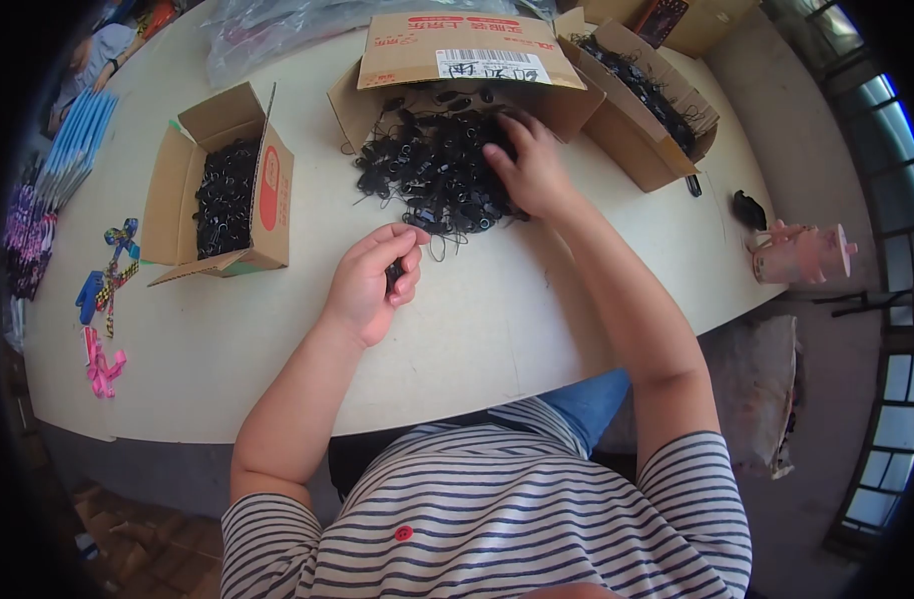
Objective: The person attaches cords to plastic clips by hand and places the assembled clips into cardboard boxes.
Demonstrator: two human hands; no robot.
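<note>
A heap of small black pieces with thin cord loops and metal rings (432, 165) spills from the mouth of a cardboard box lying on its side (397, 55). My right hand (527, 165) reaches onto the heap's right side, thumb and forefinger apart; its other fingertips are partly hidden. Just in front of the heap, my left hand (372, 285) is closed around a small black piece (393, 275), with a thin cord loop near its fingertips. Most of that piece is hidden by the fingers.
An open carton of black pieces (269, 225) stands left, another (632, 145) at back right. Patterned and pink straps (103, 364) lie at the left edge, near bundled blue straps (73, 150). A pink cup (801, 255) stands right. Another person's arm (118, 60) shows far left.
</note>
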